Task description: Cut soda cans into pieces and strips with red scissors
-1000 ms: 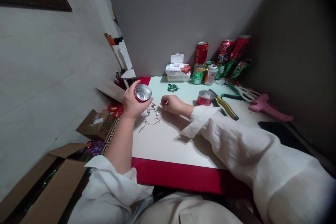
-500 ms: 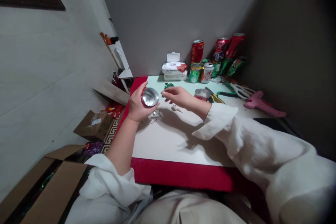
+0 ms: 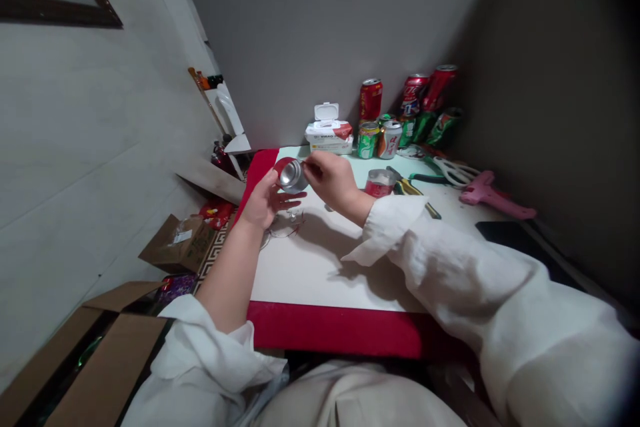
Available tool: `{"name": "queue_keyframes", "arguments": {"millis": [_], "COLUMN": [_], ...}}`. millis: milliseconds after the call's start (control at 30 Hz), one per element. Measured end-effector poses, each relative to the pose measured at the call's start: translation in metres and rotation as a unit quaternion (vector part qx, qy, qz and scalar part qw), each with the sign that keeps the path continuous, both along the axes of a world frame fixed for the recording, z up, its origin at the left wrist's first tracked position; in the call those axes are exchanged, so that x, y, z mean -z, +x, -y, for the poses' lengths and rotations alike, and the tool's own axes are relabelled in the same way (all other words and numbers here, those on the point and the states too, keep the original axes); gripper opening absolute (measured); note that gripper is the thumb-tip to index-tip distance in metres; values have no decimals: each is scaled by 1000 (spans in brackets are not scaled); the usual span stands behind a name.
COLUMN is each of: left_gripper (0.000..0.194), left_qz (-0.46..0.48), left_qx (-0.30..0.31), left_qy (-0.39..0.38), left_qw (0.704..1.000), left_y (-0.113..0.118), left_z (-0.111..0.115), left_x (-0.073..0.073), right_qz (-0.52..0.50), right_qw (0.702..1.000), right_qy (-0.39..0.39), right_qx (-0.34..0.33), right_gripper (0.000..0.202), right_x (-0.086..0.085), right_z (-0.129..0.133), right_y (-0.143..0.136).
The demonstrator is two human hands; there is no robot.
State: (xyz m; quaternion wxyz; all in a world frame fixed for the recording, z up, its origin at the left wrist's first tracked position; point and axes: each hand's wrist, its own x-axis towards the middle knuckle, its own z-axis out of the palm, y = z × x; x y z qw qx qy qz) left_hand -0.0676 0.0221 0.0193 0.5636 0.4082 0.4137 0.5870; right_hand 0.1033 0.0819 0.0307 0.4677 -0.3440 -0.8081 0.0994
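Note:
A cut drink can (image 3: 295, 178) with a silver, concave round end and some red on its far side is up above the table between my hands. My right hand (image 3: 333, 180) pinches its right edge with thumb and fingers. Close at its left is my left hand (image 3: 263, 201), its fingers loosely stretched out below the can and its thumb beside it; contact there is hard to make out. On the white table top below lie thin wire loops and a small clear piece (image 3: 293, 216).
Several drink cans (image 3: 371, 99) stand at the back beside a pack of wipes (image 3: 329, 138). To the right lie another cut can piece (image 3: 380, 182), pliers (image 3: 413, 192), white-handled scissors (image 3: 456, 172) and a pink glue gun (image 3: 495, 195). Cardboard boxes (image 3: 183, 240) sit at the left.
The can has turned from its open, shiny inside to its closed end. My right hand has come left and pinched its edge, while my left hand's fingers have loosened from around it.

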Motion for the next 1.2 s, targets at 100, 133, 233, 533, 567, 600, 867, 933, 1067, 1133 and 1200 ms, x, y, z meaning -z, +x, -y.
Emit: {"name": "queue_keyframes", "arguments": {"millis": [100,133,233,533,567,600,867,933,1067,1133,1200], "left_gripper": [54,48,30,24,29,34,52,47,44,44,43], "left_qz": [39,48,43,9,8,8,18,20,6,3,-1], "left_qx": [7,-7,-68,-142,-154,-165,-193,-186,-161,-164,-173], "left_qy": [-48,-61,-120,-158,-155,-153,-156,-158,-145,-141,-135], "left_qw": [998,997,989,977,976,974,969,970,976,976,976], "left_y": [6,7,6,-7,-7,-7,-6,-5,-3,-2,-1], "left_z": [1,1,2,-1,-2,-4,-9,-9,-8,-8,-7], "left_x": [-5,-7,-11,-17,-17,-17,-14,-12,-8,-6,-4], "right_qz": [31,47,102,345,403,454,508,495,419,300,136], "right_qw": [999,999,994,923,894,864,811,821,862,904,925], "right_qy": [8,7,-4,-157,-174,-185,-271,-266,-249,-278,-351], "right_qx": [6,3,-25,64,93,117,104,102,138,121,45], "right_gripper": [19,19,14,24,28,31,10,10,5,10,14], "right_x": [5,7,6,-42,-38,-31,28,32,32,26,16], "right_z": [8,12,23,34,39,45,100,101,101,104,108], "right_y": [-9,-11,-10,164,186,204,242,244,246,237,219]}}
